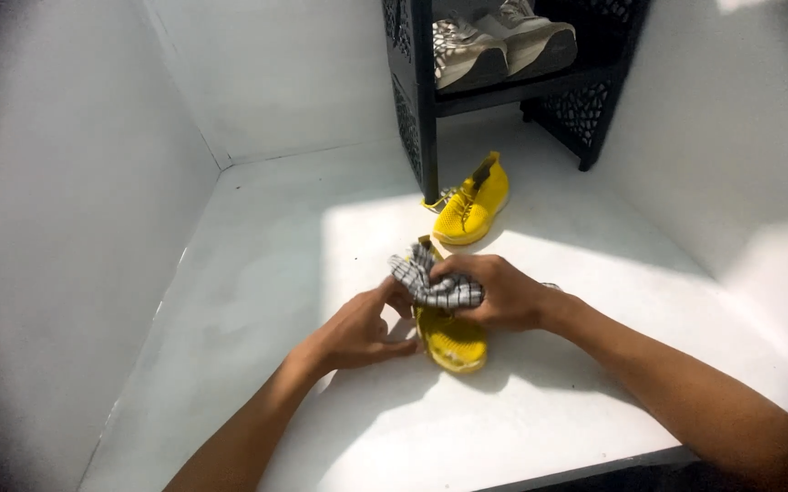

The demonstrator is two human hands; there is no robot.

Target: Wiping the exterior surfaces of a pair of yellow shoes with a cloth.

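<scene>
To your left a plain white wall (56,228) runs down to the white floor (257,273), part in shade and part in a bright patch of sun. Your left hand (357,333) rests on the floor in that patch, its fingers (396,348) curled together and pressed against the side of the near yellow shoe (453,342), steadying it. The shoe lies just in front of you, toe pointing toward you, its mesh front in full light. Over its heel end your right hand (499,292) grips a black-and-white checked cloth (430,284), the fingers clamped round the bunched fabric, which is pressed onto the top of the shoe; a loose corner sticks up on the left. Further back, apart from the first, the second yellow shoe (473,202) stands on the floor, just beside the leg of a dark shoe rack (417,109). On the rack's shelf sits a pair of grey shoes (499,46). Another white wall (740,137) rises at your right.
</scene>
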